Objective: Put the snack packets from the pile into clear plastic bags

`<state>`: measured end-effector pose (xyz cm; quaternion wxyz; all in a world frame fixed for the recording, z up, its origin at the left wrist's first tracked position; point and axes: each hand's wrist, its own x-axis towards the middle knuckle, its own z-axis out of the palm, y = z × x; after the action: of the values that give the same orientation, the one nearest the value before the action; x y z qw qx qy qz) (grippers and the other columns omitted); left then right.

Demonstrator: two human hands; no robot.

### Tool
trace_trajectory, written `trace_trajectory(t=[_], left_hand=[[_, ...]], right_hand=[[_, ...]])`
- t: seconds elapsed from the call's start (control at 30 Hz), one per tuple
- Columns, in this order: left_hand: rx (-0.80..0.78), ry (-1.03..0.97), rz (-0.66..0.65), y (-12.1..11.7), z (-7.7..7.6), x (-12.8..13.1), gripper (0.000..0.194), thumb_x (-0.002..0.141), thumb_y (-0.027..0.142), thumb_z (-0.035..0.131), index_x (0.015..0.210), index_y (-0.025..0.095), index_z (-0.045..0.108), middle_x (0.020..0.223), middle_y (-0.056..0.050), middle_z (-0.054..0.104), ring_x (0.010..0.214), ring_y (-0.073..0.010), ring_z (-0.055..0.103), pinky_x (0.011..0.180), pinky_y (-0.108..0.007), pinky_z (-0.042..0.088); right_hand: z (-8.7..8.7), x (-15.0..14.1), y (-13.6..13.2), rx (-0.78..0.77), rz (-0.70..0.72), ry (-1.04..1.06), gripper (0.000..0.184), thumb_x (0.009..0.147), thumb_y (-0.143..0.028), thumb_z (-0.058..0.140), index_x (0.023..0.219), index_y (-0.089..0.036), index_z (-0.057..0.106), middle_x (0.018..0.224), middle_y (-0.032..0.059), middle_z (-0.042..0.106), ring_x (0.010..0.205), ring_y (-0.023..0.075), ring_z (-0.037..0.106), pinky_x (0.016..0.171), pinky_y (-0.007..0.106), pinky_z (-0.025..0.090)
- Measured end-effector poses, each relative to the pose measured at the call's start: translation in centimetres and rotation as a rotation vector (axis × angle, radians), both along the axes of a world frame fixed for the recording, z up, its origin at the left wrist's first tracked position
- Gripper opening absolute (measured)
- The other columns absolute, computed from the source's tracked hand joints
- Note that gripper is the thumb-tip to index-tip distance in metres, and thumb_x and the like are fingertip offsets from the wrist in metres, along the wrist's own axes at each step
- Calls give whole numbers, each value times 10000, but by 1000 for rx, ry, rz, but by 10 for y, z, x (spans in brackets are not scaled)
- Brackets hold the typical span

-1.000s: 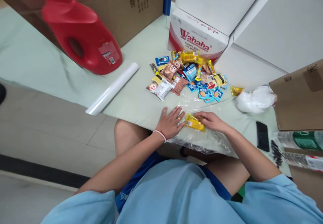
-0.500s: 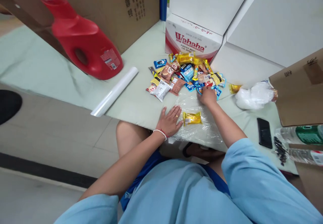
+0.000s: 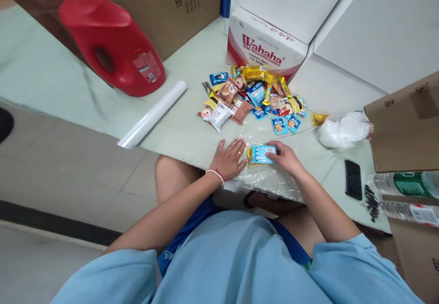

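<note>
My left hand (image 3: 229, 159) lies flat with its fingers stretched out, on the left part of a clear plastic sheet (image 3: 270, 180) at the table's front edge. A light blue snack packet (image 3: 261, 154) is pinched in my right hand (image 3: 285, 157). It covers most of a yellow snack packet (image 3: 249, 156) lying on the sheet; only the yellow one's left end and lower edge show. Beyond my hands a heap of wrapped snacks (image 3: 255, 94) sits against a white and red box. Two blue snack packets (image 3: 285, 125) lie at the heap's near side.
To the left lie a white roll (image 3: 154, 114) and a large red jug (image 3: 113, 39). On the right are a white plastic bag (image 3: 339, 130), a phone (image 3: 353, 179) and clear bottles (image 3: 408, 184). Cardboard boxes (image 3: 406, 125) and the Wahaha box (image 3: 267, 43) stand behind and beside.
My right hand has come back from the heap with a light blue snack packet and holds it over the yellow one. My left hand stays flat on the sheet. The view has shifted slightly.
</note>
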<state>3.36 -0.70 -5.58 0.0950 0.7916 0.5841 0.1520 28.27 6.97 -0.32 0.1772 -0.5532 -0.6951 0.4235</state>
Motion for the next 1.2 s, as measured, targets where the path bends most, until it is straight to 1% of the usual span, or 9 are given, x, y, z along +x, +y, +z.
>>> trace_trajectory(t=[0.1, 0.17, 0.33, 0.47, 0.63, 0.87, 1.0, 1.13, 1.2], left_hand=[[0, -2, 0, -1, 0, 0, 633, 1067, 487, 359, 1621, 188, 421, 1701, -130, 372, 1586, -288, 350, 1299, -625, 133], [-2, -5, -5, -1, 0, 0, 636, 1062, 482, 369, 1623, 186, 416, 1699, -131, 378, 1583, -293, 355, 1295, -635, 141], [0, -10, -1, -1, 2, 0, 647, 1050, 471, 397, 1629, 182, 413, 1690, -140, 393, 1572, -326, 370, 1284, -658, 161], [-3, -5, -1, 0, 2, 1, 637, 1050, 460, 401, 1626, 189, 420, 1693, -132, 391, 1572, -321, 372, 1289, -646, 154], [-3, 1, 1, 0, 0, 1, 636, 1051, 469, 410, 1628, 200, 412, 1700, -127, 378, 1579, -307, 363, 1300, -627, 132], [9, -8, 6, -1, -1, 1, 630, 1063, 483, 386, 1618, 188, 424, 1699, -129, 379, 1581, -290, 360, 1301, -631, 136], [2, -7, 5, -1, 0, 1, 639, 1059, 486, 389, 1625, 192, 411, 1702, -121, 375, 1584, -289, 354, 1304, -631, 133], [7, -2, 13, -1, 0, 1, 639, 1060, 486, 381, 1630, 198, 408, 1701, -125, 376, 1583, -292, 358, 1306, -621, 134], [5, 3, 9, -1, 0, 1, 641, 1057, 490, 387, 1628, 200, 413, 1697, -129, 383, 1580, -298, 364, 1302, -624, 144]], right_hand=[[1, -7, -4, 288, 50, -285, 471, 869, -413, 699, 1285, -191, 700, 1218, 139, 621, 1113, 293, 644, 1020, 459, 529], [9, -10, -2, 367, 150, -336, 523, 910, -422, 681, 1381, -198, 648, 1368, 157, 560, 1272, 310, 598, 1085, 452, 501], [29, -25, 6, 239, 497, -461, 852, 820, -416, 836, 1567, -241, 467, 1561, 149, 480, 1366, 322, 571, 1082, 406, 498], [30, -38, 1, 225, 616, -611, 827, 837, -336, 827, 1572, -258, 457, 1486, 141, 566, 1284, 311, 624, 979, 357, 522], [31, -36, -18, 375, 636, -724, 715, 888, -212, 700, 1561, -259, 463, 1519, 141, 538, 1301, 323, 583, 921, 359, 518], [37, -21, -19, 313, 449, -778, 668, 894, -327, 689, 1523, -234, 486, 1357, 142, 620, 1113, 318, 672, 814, 345, 509], [34, -19, -16, 292, 428, -781, 663, 905, -330, 688, 1530, -249, 483, 1420, 145, 589, 1158, 330, 667, 819, 349, 514], [28, -15, -12, 254, 457, -685, 806, 852, -427, 793, 1563, -271, 448, 1591, 140, 450, 1277, 335, 621, 900, 357, 526], [27, -14, -10, 237, 454, -633, 828, 843, -445, 808, 1569, -278, 444, 1579, 136, 462, 1293, 328, 615, 939, 358, 522]])
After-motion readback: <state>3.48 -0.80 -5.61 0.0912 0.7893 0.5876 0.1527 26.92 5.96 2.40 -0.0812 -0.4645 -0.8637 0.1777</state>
